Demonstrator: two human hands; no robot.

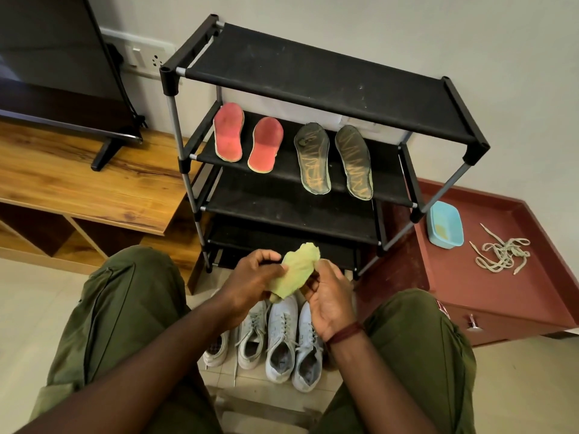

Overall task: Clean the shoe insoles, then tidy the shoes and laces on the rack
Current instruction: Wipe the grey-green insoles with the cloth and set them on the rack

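A black shoe rack (329, 79) stands against the wall. On its second shelf lie two red insoles (228, 133) (265, 145) at the left and two dark grey insoles (312, 158) (354, 162) at the right. I hold a yellow-green cloth (297, 270) in front of the rack's lowest shelves, my left hand (250, 286) gripping its left side and my right hand (329, 299) its right edge. Several pale grey sneakers (282, 336) sit on the floor between my knees. A tangle of beige laces (504, 252) lies on the red cabinet.
A small blue tub (446, 225) sits on the red cabinet (532, 308) right of the rack. A wooden TV bench (78, 189) with a television (56, 57) stands at the left. My knees in green trousers flank the shoes.
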